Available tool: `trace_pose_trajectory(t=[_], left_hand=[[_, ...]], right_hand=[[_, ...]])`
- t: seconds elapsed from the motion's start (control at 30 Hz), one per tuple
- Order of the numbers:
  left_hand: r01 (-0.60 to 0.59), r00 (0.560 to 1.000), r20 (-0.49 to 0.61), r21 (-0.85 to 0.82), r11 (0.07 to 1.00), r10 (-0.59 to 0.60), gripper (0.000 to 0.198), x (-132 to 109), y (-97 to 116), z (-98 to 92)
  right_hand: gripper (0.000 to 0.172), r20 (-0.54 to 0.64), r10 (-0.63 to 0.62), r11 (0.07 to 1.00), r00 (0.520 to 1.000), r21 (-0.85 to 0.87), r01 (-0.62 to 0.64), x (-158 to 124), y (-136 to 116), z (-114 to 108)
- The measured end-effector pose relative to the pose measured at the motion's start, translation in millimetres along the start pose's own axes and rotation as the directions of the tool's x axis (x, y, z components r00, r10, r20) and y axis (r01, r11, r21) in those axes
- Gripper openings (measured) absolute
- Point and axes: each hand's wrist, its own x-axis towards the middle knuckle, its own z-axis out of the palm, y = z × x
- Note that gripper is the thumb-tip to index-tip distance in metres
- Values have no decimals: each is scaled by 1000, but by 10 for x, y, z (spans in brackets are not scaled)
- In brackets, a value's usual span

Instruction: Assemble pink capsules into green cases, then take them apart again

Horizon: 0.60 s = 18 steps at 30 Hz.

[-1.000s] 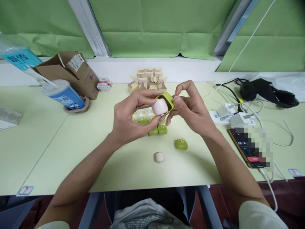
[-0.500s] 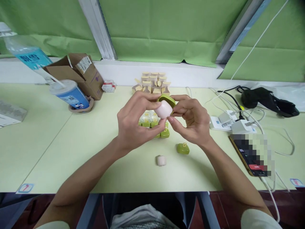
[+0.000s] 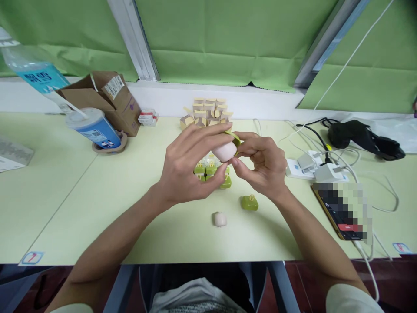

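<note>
Both hands are raised over the table around a pale pink rounded case (image 3: 224, 151) partly inside an olive-green shell (image 3: 236, 140). My left hand (image 3: 192, 165) curves over it, fingers along its upper side and thumb close below. My right hand (image 3: 260, 161) pinches the green shell and the case's lower right edge; its fingertips are partly hidden. On the table below lie a second pale pink piece (image 3: 220, 219) and a green piece with a small yellow loop (image 3: 249, 203). Several similar green pieces (image 3: 225, 182) sit behind my left hand, partly covered.
Small open cream boxes (image 3: 208, 108) are grouped at the back by the wall. At left stand a blue cup (image 3: 97, 132), a cardboard box (image 3: 114, 104) and a bottle (image 3: 39, 74). A phone (image 3: 339, 213), power strip (image 3: 299, 168) and cables lie at right.
My left fingers have shifted right over the top of the pink case, covering more of it and the shell. The right hand keeps its pinch almost unmoved.
</note>
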Motion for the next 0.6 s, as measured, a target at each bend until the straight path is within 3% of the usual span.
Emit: trace_pose_trajectory(t=[0.13,0.33,0.6], left_hand=[[-28,998,-56,-9,1000,27,31,-16,-42,26],[49,998,-44,-49,998,-51,28,-81,-115,94],[8,997,-81,-86,996,-15,29,-159,-206,152]], right_hand=[[26,33,8,999,999,32,-9,3,36,-9],[24,72,124,992,990,-35,-122,16,5,-45],[21,83,-34,999,996,-37,37,77,-54,-72]])
